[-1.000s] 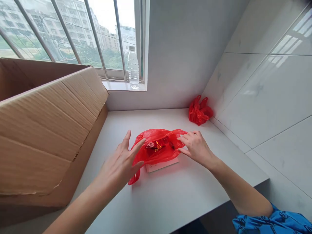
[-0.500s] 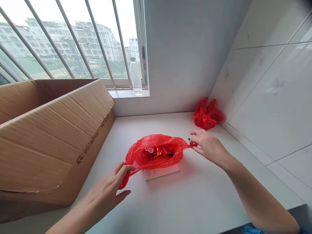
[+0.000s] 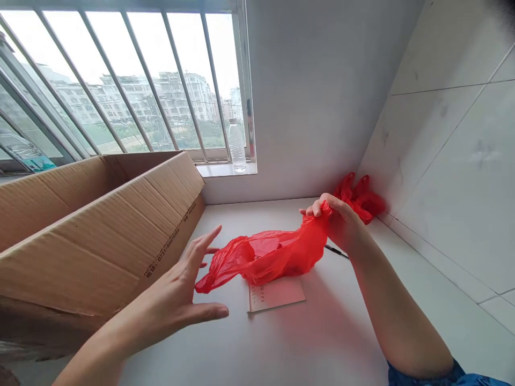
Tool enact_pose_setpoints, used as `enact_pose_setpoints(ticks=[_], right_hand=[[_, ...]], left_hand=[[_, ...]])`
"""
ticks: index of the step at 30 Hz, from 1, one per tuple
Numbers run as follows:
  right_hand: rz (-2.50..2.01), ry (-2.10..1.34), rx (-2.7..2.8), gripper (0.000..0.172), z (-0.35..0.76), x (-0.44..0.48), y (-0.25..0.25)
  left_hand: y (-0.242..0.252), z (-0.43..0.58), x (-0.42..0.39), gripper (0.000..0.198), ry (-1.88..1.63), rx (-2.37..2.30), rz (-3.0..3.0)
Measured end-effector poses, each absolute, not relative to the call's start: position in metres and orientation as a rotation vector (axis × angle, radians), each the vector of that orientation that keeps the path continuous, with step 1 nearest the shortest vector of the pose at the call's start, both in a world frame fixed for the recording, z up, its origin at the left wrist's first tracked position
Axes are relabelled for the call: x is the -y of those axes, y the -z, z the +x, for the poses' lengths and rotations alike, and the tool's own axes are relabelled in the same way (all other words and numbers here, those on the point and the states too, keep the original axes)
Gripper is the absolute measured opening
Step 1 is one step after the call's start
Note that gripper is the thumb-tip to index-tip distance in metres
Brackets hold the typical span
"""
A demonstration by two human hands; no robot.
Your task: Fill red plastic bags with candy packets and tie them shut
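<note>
A thin red plastic bag [image 3: 277, 254] stands on the white table, its mouth drawn narrower and its contents mostly hidden. My right hand [image 3: 336, 217] is closed around the bag's gathered right end, raised above the table. At the bag's left end, my left hand [image 3: 189, 284] has its fingers and thumb spread apart, with the loose red corner between them. A pale booklet [image 3: 277, 295] with small print lies partly under the bag. Behind my right hand, a dark pen [image 3: 337, 251] shows on the table.
A big cardboard box [image 3: 100, 230] takes up the left side. Another red bag [image 3: 368, 201] sits in the back right corner by the tiled wall. A clear bottle [image 3: 237, 147] stands on the sill of the barred window.
My right hand has lifted the bag's right end and gathered it in its grip. My left hand has opened wider. The bag's mouth has narrowed, and the pen has come into view.
</note>
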State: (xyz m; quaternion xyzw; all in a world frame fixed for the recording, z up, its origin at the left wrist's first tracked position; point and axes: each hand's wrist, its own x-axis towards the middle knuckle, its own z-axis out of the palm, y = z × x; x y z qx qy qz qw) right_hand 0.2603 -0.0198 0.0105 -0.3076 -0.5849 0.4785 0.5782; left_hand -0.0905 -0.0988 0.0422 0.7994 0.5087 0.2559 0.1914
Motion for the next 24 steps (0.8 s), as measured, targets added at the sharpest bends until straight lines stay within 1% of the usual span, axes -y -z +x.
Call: enact_pose_setpoints(ticks=[1, 2, 3, 5, 6, 8, 10, 11, 13, 14, 15, 16, 18, 19, 21, 24], right_hand=[[-0.701, -1.125, 1.353, 0.034, 0.259, 0.019, -0.008], [-0.684, -1.126, 1.344, 0.034, 0.258, 0.018, -0.005], [-0.671, -1.123, 1.341, 0.033, 0.257, 0.018, -0.003], [-0.667, -1.11, 1.367, 0.03, 0.255, 0.018, -0.002], [-0.666, -1.1, 1.405, 0.032, 0.253, 0.019, -0.001], [-0.66, -1.059, 1.505, 0.044, 0.25, 0.021, 0.0], [-0.649, -0.984, 1.59, 0.058, 0.247, 0.024, 0.001], [-0.663, -0.94, 1.625, 0.065, 0.248, 0.025, 0.001], [-0.757, -0.877, 1.689, 0.078, 0.25, 0.028, 0.002], [-0.823, -0.874, 1.718, 0.08, 0.252, 0.028, 0.003], [-0.886, -0.898, 1.742, 0.078, 0.254, 0.029, 0.003], [-0.934, -0.952, 1.754, 0.069, 0.254, 0.03, 0.003], [-0.935, -1.123, 1.7, 0.046, 0.251, 0.029, 0.004], [-0.882, -1.216, 1.617, 0.039, 0.247, 0.028, 0.005], [-0.71, -1.374, 1.344, 0.031, 0.232, 0.024, 0.01], [-0.498, -1.496, 0.929, 0.025, 0.203, 0.016, 0.022]], left_hand=[[-0.032, -0.095, 0.103, 0.105, -0.593, -1.451, 2.261], [-0.022, -0.098, 0.106, 0.115, -0.497, -1.46, 2.248], [-0.01, -0.101, 0.105, 0.121, -0.445, -1.452, 2.222], [0.011, -0.1, 0.096, 0.124, -0.45, -1.394, 2.158], [0.02, -0.097, 0.089, 0.123, -0.499, -1.348, 2.137], [0.031, -0.086, 0.072, 0.12, -0.637, -1.238, 2.098], [0.033, -0.071, 0.057, 0.109, -0.806, -1.154, 2.01], [0.031, -0.064, 0.051, 0.098, -0.89, -1.139, 1.944], [0.024, -0.052, 0.043, 0.065, -1.05, -1.155, 1.772], [0.021, -0.047, 0.04, 0.053, -1.116, -1.159, 1.678], [0.018, -0.044, 0.038, 0.046, -1.176, -1.147, 1.578], [0.015, -0.042, 0.035, 0.042, -1.227, -1.111, 1.469], [0.013, -0.037, 0.029, 0.036, -1.312, -0.98, 1.223], [0.011, -0.035, 0.027, 0.031, -1.346, -0.901, 1.095], [0.008, -0.027, 0.021, 0.023, -1.412, -0.739, 0.869], [0.002, -0.007, 0.018, 0.023, -1.436, -0.569, 0.758]])
